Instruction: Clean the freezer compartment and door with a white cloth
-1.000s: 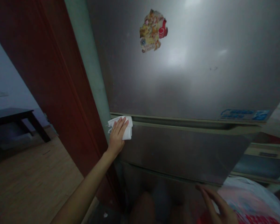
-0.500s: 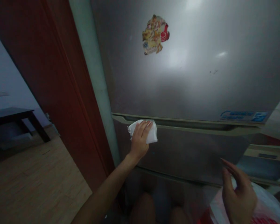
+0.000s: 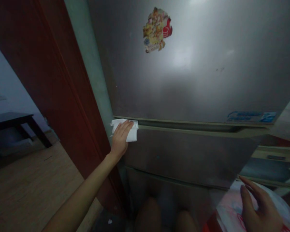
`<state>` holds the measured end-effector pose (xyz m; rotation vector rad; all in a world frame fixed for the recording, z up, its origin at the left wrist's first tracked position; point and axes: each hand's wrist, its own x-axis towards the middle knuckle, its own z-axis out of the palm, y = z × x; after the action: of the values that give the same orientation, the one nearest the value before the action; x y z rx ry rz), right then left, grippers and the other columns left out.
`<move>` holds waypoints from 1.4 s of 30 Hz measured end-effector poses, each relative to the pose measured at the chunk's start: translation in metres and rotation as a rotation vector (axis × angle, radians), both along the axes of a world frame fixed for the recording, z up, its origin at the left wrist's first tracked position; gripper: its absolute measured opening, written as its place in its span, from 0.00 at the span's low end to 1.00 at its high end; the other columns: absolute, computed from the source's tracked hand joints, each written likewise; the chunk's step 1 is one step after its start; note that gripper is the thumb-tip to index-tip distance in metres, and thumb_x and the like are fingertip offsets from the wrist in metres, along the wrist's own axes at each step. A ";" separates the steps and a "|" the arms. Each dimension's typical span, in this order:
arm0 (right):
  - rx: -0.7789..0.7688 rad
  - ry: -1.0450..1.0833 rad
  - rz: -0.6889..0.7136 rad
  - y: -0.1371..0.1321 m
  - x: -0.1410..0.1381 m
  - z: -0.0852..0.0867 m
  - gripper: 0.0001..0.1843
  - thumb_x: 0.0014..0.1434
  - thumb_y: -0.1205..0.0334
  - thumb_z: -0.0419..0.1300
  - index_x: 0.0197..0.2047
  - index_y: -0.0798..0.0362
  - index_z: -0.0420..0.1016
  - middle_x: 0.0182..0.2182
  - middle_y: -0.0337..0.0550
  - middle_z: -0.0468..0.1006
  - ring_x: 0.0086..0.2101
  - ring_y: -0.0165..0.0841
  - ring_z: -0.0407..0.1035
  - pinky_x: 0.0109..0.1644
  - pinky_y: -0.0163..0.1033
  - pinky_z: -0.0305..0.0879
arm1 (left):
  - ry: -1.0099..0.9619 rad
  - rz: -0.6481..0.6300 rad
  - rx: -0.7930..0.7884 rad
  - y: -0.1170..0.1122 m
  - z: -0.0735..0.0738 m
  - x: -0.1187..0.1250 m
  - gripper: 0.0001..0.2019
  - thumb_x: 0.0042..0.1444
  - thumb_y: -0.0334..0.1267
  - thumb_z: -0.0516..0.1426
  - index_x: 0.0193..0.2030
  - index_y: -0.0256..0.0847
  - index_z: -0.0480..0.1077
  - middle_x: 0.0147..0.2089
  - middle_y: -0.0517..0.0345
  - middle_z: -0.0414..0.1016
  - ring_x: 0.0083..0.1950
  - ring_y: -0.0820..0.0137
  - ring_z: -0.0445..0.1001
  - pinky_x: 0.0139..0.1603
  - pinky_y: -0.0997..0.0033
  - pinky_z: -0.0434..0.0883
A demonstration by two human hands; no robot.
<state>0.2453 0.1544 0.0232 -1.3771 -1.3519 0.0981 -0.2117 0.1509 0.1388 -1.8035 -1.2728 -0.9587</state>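
My left hand [image 3: 120, 138] presses a folded white cloth [image 3: 132, 133] against the top left corner of the refrigerator's middle drawer [image 3: 183, 151], at the end of the recessed handle groove [image 3: 188, 125]. Its fingers lie over the cloth, and part of the cloth is hidden under them. At the lower right, my right hand [image 3: 261, 206] hangs in front of a white and red plastic bag [image 3: 229, 203], thumb and fingers apart, with nothing visible in it. Above the groove stands the silver upper refrigerator door [image 3: 203, 87].
A torn food sticker [image 3: 157, 30] and a blue label [image 3: 251, 116] are on the upper door. Close on the left stands a reddish-brown door frame [image 3: 70, 80]. Beyond it is a dark table [image 3: 12, 117] on a wood-look floor [image 3: 26, 180]. My knees are near the lower drawer.
My left hand has slid the cloth leftward along the drawer's top edge to its left corner. My right hand has shifted slightly right and down. The view has moved a little.
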 end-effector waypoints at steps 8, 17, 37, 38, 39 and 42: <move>0.008 0.018 0.068 0.003 -0.015 0.000 0.27 0.59 0.43 0.52 0.50 0.54 0.76 0.50 0.53 0.77 0.51 0.51 0.71 0.57 0.56 0.64 | -0.212 -0.096 -0.061 0.000 -0.005 0.039 0.38 0.47 0.17 0.44 0.67 0.39 0.62 0.68 0.47 0.67 0.73 0.66 0.58 0.73 0.51 0.55; -0.025 0.058 0.100 0.000 -0.009 0.006 0.26 0.58 0.43 0.53 0.49 0.52 0.76 0.51 0.51 0.77 0.50 0.51 0.72 0.57 0.56 0.63 | -1.192 -0.163 0.120 -0.056 -0.014 0.022 0.16 0.61 0.37 0.55 0.55 0.39 0.73 0.56 0.49 0.78 0.59 0.57 0.76 0.60 0.56 0.73; -0.067 0.055 0.051 -0.005 -0.010 0.010 0.27 0.57 0.42 0.53 0.48 0.53 0.76 0.49 0.53 0.78 0.44 0.50 0.74 0.53 0.56 0.66 | -1.471 -0.063 0.372 -0.048 -0.013 0.009 0.11 0.55 0.35 0.63 0.43 0.31 0.77 0.43 0.47 0.83 0.48 0.59 0.81 0.53 0.57 0.77; -0.072 0.059 0.030 -0.005 -0.011 0.011 0.28 0.57 0.41 0.52 0.49 0.53 0.76 0.49 0.53 0.78 0.43 0.50 0.74 0.52 0.56 0.66 | -1.369 0.005 0.366 -0.044 -0.016 0.008 0.10 0.56 0.35 0.62 0.42 0.31 0.78 0.41 0.49 0.83 0.47 0.58 0.82 0.53 0.55 0.77; -0.075 0.062 0.017 -0.005 -0.012 0.012 0.29 0.57 0.40 0.52 0.49 0.53 0.76 0.49 0.53 0.78 0.42 0.50 0.74 0.51 0.56 0.67 | -1.263 0.029 0.336 -0.039 -0.019 0.009 0.10 0.57 0.34 0.60 0.43 0.32 0.78 0.42 0.49 0.83 0.49 0.58 0.81 0.55 0.53 0.76; -0.053 0.086 0.024 -0.005 -0.012 0.014 0.29 0.58 0.41 0.53 0.51 0.54 0.76 0.49 0.53 0.78 0.44 0.50 0.74 0.51 0.55 0.68 | -0.920 -0.068 0.183 -0.019 -0.029 0.015 0.21 0.58 0.24 0.52 0.56 0.40 0.75 0.60 0.50 0.77 0.64 0.61 0.71 0.68 0.52 0.63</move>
<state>0.2333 0.1494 0.0376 -1.3852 -1.3024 0.2085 -0.1968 0.1316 0.1095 -1.2721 -1.5608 -2.0001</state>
